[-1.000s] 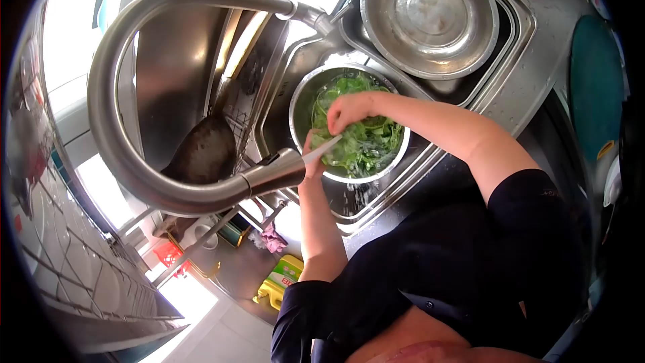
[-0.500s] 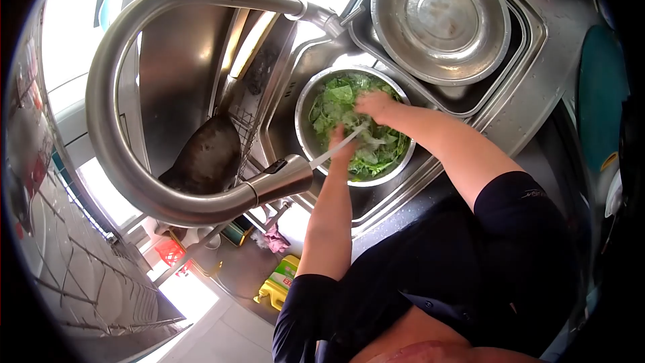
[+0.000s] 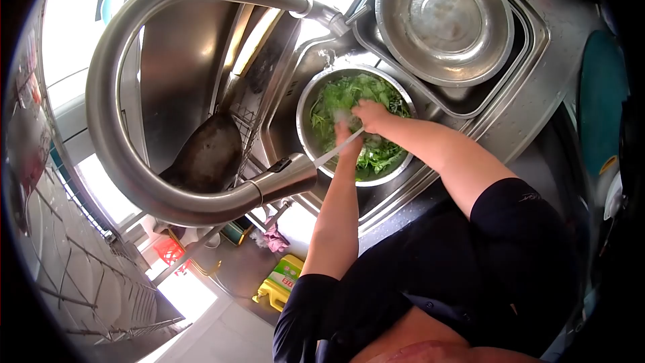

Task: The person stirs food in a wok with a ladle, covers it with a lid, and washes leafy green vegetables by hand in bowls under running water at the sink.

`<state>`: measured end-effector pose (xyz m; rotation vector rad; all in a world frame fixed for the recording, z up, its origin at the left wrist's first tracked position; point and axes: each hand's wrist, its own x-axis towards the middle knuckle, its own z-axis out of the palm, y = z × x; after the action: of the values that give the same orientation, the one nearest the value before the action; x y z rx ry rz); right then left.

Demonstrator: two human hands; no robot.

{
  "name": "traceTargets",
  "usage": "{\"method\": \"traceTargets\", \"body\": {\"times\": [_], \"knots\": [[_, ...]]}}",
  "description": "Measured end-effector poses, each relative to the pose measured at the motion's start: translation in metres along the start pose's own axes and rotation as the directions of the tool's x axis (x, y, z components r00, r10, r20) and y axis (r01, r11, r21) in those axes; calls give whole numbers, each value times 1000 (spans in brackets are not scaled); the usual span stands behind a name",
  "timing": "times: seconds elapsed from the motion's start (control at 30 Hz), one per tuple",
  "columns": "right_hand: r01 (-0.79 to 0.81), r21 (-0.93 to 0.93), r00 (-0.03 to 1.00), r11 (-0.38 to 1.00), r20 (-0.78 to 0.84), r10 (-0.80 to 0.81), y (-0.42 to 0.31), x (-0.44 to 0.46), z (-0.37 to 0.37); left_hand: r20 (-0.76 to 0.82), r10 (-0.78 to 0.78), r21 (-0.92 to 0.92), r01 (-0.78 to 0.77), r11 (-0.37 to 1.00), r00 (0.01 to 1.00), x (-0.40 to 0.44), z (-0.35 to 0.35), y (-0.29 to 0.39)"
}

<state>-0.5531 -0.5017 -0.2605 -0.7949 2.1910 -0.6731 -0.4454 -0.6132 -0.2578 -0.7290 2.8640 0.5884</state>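
A round steel basin (image 3: 304, 136) stands in the sink, full of wet leafy greens (image 3: 366, 87). My left hand (image 3: 347, 136) reaches into the basin among the leaves; splashing water and blur hide its fingertips. Beside it, my right hand (image 3: 373, 117) has its fingers curled down on the greens, and the two hands are close together. From the pull-out faucet head (image 3: 287, 176) a stream of water (image 3: 340, 147) falls across my left hand into the basin.
A second steel basin (image 3: 443, 20) rests over the smaller sink bowl. The curved faucet neck (image 3: 107, 101) arches in front on the left. Beyond it are a dark wok (image 3: 208, 154) and a wire rack (image 3: 80, 262). A yellow-green bottle (image 3: 281, 281) lies lower down.
My right hand has shifted slightly down and left, nearer my left hand. The leaves have moved about in the basin, and water splashes between my hands.
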Motion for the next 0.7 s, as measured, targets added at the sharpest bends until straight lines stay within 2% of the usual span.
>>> {"method": "traceTargets", "body": {"times": [0.03,0.07,0.1,0.13,0.17,0.2,0.23,0.3,0.33,0.4,0.43,0.47,0.5,0.53,0.57,0.63,0.7], "knots": [[19,92,988,996,151,-33,0,6,-7,66,86,1,-86,996,994,3,14,-16],[20,182,952,983,296,-74,2,13,-19,300,20,-148,26,989,954,10,-12,-8],[4,267,894,964,431,-123,4,16,-30,534,-75,-346,299,889,842,15,-50,16],[116,393,904,912,340,-261,6,15,-37,728,-165,-385,596,704,665,20,-90,42],[91,501,905,861,319,-281,2,9,-59,734,-10,-492,542,681,679,22,-99,27],[66,604,905,794,298,-303,-8,-2,-92,660,104,-700,560,443,744,19,-100,14],[43,699,903,714,278,-327,-14,-10,-108,554,174,-832,533,154,814,13,-98,3],[197,652,962,732,15,-273,6,23,-72,526,-43,-849,527,31,849,10,-93,-2],[25,291,999,956,17,-31,1,15,-85,557,-240,-771,602,208,795,15,-90,-1],[67,142,992,988,-119,-51,-5,7,-68,409,-269,-517,465,719,872,18,-65,-20],[78,63,981,995,-181,-65,-8,3,-56,338,-248,-302,354,885,908,17,-51,-23],[89,24,994,996,-66,-88,-13,0,-44,323,-288,-306,388,870,901,14,-39,-7],[128,-167,991,978,-4,-131,-16,-10,-34,308,-326,-310,418,854,894,11,-27,14],[234,-253,972,939,48,-230,-1,-7,-15,457,-384,-273,538,798,802,9,-17,25],[339,-330,941,881,108,-321,13,-3,3,490,-368,-178,504,845,790,8,-16,29],[301,-369,932,880,309,-189,20,10,-15,331,-208,-24,229,973,920,2,16,-35],[162,-315,987,935,72,-147,17,3,-28,232,-287,-235,340,910,929,-7,44,-125]]}}
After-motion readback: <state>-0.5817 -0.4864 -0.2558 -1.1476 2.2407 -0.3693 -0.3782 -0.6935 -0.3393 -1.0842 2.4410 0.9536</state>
